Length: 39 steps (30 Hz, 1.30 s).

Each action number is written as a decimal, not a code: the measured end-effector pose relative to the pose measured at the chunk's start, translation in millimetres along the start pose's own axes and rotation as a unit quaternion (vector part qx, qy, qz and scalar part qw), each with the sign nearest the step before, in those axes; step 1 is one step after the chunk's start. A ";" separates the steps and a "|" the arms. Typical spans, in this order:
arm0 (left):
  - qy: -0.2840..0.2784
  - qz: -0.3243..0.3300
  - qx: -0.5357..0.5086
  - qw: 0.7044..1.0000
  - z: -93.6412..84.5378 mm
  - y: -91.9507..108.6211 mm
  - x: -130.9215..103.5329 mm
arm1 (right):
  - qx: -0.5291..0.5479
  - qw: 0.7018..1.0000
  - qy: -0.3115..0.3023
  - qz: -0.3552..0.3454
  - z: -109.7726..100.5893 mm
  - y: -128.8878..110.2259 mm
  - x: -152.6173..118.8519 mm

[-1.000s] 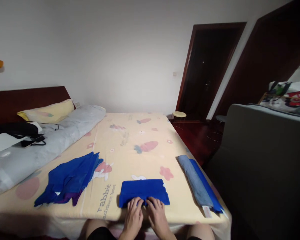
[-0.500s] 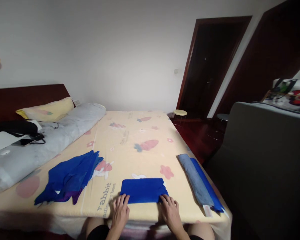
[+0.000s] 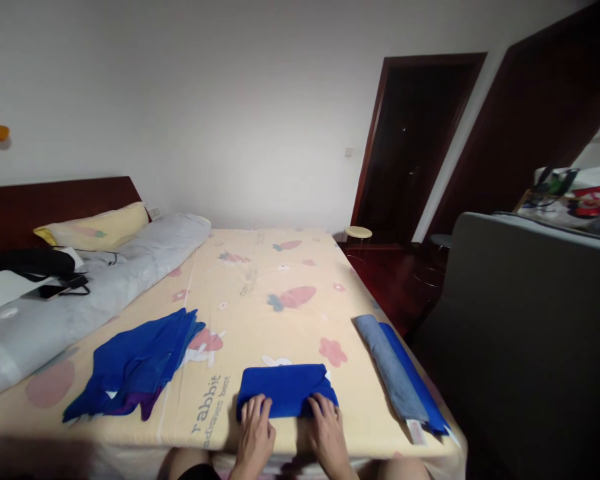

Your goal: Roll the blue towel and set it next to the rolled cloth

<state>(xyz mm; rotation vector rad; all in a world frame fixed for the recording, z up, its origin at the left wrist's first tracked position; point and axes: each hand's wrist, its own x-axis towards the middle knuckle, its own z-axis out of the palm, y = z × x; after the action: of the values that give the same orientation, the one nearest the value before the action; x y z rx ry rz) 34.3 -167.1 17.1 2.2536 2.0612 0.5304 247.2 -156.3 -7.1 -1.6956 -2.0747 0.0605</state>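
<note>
A folded blue towel (image 3: 285,387) lies flat near the front edge of the bed, its long side toward me. My left hand (image 3: 256,423) is at the left part of its near edge, curled fingers on top and the thumb low against the edge. On the right part of that edge, my right hand (image 3: 326,427) grips in the same way with bent fingers. A small white tag shows at the towel's far right corner. What the fingertips pinch underneath is hidden.
To the left lies a loose pile of blue cloths (image 3: 135,367) with a purple piece. Right of the towel are a rolled grey-blue towel (image 3: 390,367) and a rolled blue towel (image 3: 415,380). A grey quilt (image 3: 155,267) and a dark panel (image 3: 520,333) flank the bed (image 3: 250,293).
Both hands have moved inward along the towel's near edge and farther onto it. The view has tipped up slightly. The towel stays folded flat.
</note>
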 end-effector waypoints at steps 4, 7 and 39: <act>-0.069 0.042 -0.039 0.996 5.0 29.9 6.3 | 0.068 0.995 -0.034 -0.070 5.1 -31.3 13.3; -0.129 0.026 -0.058 0.990 8.6 36.3 9.9 | 0.080 0.993 -0.049 -0.065 6.2 -38.5 18.2; -0.130 -0.072 0.051 0.988 -17.6 -30.4 46.2 | -0.007 0.996 -0.085 0.025 -50.9 13.5 57.5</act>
<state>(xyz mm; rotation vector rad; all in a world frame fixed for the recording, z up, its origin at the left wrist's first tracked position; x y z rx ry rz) 2.9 -122.1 36.1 2.0697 2.1357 0.1160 270.7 -111.8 52.4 -1.8075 -2.1569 0.2123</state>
